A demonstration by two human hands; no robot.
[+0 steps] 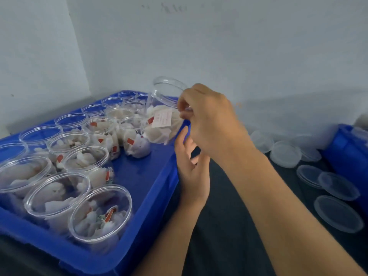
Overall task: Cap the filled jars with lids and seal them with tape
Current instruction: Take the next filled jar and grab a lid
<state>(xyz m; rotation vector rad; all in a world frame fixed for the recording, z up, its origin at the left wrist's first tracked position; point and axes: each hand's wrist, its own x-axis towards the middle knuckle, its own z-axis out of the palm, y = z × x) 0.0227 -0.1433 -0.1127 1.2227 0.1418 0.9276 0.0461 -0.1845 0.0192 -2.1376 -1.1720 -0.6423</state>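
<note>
Gripping a tilted jar (163, 114), right hand (207, 120); left hand (191, 172) apparently open.

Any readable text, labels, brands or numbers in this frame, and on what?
White label in the held jar: reddish print, too blurred to read.
Red tags on packets in the other jars: no legible text.
Faint wall marks: illegible.
Nothing else readable.

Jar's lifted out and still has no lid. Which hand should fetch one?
Probably the left hand: it is open below the clear plastic jar, while the right hand grips that jar. The translucent round lids lie to the right, so it must cross over.
</note>
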